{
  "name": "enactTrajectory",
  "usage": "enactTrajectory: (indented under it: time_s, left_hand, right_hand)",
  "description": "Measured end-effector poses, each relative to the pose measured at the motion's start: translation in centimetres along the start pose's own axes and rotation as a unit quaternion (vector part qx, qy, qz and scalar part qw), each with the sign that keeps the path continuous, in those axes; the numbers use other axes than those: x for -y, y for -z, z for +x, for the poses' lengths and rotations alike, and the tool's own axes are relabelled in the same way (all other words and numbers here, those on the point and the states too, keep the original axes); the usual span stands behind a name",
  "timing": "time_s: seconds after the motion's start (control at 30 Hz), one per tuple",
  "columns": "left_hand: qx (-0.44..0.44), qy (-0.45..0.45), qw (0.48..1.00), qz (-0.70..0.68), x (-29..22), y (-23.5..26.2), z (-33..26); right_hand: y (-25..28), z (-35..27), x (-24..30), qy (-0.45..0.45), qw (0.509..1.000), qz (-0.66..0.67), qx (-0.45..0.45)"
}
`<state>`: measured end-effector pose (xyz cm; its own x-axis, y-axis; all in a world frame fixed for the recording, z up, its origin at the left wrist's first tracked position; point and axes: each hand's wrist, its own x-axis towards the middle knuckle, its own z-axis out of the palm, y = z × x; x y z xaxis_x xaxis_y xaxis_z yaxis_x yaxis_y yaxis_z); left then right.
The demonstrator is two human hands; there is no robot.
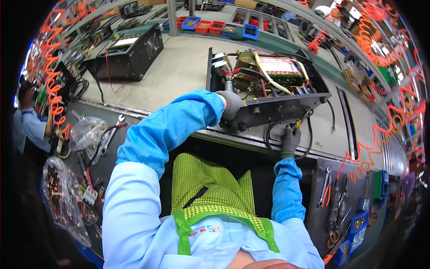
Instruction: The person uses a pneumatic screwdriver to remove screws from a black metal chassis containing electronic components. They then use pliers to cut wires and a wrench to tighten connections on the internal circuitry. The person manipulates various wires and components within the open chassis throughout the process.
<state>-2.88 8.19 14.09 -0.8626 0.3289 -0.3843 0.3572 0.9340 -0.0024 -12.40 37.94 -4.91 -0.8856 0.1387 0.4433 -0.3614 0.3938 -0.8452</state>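
Observation:
A black metal chassis with its top off stands on the bench edge before me, showing circuit boards, wires and a pale sleeved cable inside. My left hand, in a grey glove, is curled at the chassis's near left corner, below a ribbed grey tube. What its fingers hold there is hidden. Lower and to the right, my right hand, also gloved, pinches a looped black cable near its yellow tip. That cable hangs in a ring along the chassis front and over the bench edge.
Another black chassis stands at the back left. Wrenches and plastic bags of parts lie at my left. Hand tools and blue bins are at my right. Orange coiled hoses hang on both sides.

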Motion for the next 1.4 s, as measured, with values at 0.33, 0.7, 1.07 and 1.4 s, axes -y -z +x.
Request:
enactTrajectory:
  time_s: [0.33, 0.7, 1.07, 1.4]
  left_hand:
    - [-0.021, 0.027, 0.999, 0.004, 2.0, 0.0, 1.7]
    - [-0.196, 0.058, 0.976, -0.079, 3.5, 1.4, -3.5]
    - [-0.297, 0.305, 0.819, -0.385, 6.7, -0.9, -2.0]
    - [-0.434, 0.171, 0.751, -0.468, 10.5, -5.7, 0.2]
  right_hand:
    - [18.6, -6.8, 7.5, -0.193, 0.951, 0.215, 0.111]
    - [45.0, -18.7, 0.2, -0.119, 0.861, -0.493, 0.020]
    - [45.5, -15.6, 1.5, -0.161, 0.811, -0.561, 0.046]
    - [46.5, -16.1, 0.8, -0.286, 0.789, -0.536, -0.092]
